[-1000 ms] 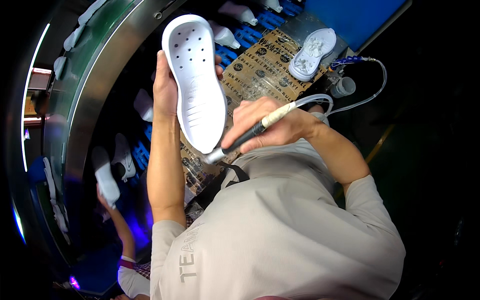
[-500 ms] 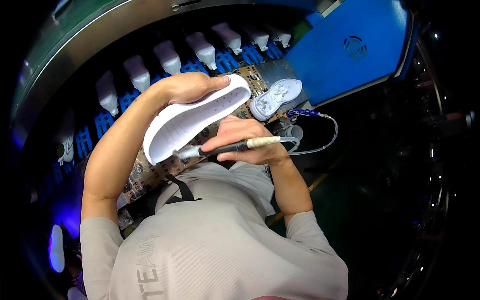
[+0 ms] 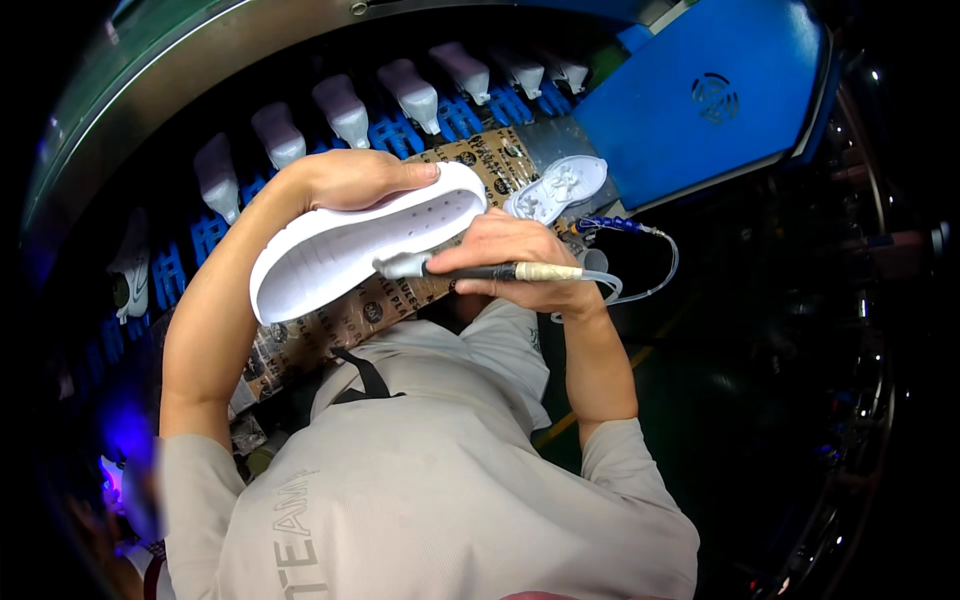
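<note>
A white cupped shoe sole (image 3: pixel 330 262) is in my left hand (image 3: pixel 360 180), which grips its far edge with the thumb on the rim near the right end. The sole is tilted, its hollow inside facing up toward me. My right hand (image 3: pixel 515 250) closes around a brush (image 3: pixel 490 271) with a dark handle, pale tape wrapping and a clear hose at its back end. The whitish brush head lies at the sole's near rim, about mid-length; whether the bristles touch is hard to tell. A second white sole (image 3: pixel 568 188) rests to the right, its hollow holding crumpled-looking pale shapes.
Brown printed tape covers the bench (image 3: pixel 375 305) beneath my hands. Beyond it stand several pale shoe forms (image 3: pixel 341 110) on blue holders (image 3: pixel 395 135). A blue panel (image 3: pixel 690 100) is at far right, a blue jointed hose (image 3: pixel 612 225) below it. Another person's arm shows at lower left.
The sole has shifted left in my left hand. My right hand has carried the brush along the near rim, rightward and away from the left end. A pale sole at lower left has gone from view.
</note>
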The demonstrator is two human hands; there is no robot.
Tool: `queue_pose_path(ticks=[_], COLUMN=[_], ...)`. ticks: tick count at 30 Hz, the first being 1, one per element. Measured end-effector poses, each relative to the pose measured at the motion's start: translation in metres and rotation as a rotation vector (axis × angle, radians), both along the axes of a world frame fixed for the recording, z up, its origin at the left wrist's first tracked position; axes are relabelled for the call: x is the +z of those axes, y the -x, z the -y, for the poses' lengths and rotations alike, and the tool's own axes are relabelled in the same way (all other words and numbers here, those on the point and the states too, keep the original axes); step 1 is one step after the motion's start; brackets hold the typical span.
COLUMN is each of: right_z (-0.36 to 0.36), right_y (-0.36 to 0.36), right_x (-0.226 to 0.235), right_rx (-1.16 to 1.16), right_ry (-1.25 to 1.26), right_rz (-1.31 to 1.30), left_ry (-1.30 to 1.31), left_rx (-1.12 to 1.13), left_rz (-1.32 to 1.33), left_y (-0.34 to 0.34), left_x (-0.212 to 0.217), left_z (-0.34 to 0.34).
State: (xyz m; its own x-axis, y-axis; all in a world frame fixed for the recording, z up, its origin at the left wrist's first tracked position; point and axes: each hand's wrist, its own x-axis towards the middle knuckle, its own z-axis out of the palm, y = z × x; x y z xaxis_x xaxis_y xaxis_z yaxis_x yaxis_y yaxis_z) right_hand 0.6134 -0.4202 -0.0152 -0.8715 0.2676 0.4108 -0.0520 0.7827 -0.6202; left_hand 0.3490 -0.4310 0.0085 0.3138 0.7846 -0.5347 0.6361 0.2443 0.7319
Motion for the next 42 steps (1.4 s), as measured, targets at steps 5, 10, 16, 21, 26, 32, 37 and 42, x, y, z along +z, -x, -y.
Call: queue_pose_path(ticks=[5,10,16,21,26,32,37,42], right_z=[-0.004,-0.007,-0.011,-0.014,-0.015,-0.020,-0.020,-0.020], right_y=[-0.004,-0.009,-0.018,-0.014,-0.010,-0.006,-0.007,-0.016], right_x=[0.009,0.006,0.008,-0.018,-0.082,-0.161,-0.218,-0.235], right_rx=[0.080,-0.103,-0.062,-0.397,-0.560,-0.600,-0.674,-0.605], right_ry=[-0.024,-0.140,0.201,0.459,0.742,0.880,0.886,0.924], right_rz=[0.096,0.031,-0.104,-0.254,-0.327,-0.294,-0.291,-0.329], left_ry=[0.048,-0.016,0.065,0.317,0.182,0.145,0.393,-0.095], left_rx=[0.033,0.048,0.234,0.707,1.076,1.048,0.534,0.210], left_rz=[0.043,0.045,0.309,1.313,1.872,2.104,1.994,1.703], left_y=[0.015,0.025,0.032,0.035,0.031,0.009,0.034,0.124], left_x=[-0.009,-0.015,-0.024,-0.040,-0.161,-0.203,-0.123,0.014], left_z=[0.005,0.010,0.019,0.049,0.126,0.212,0.205,0.144])
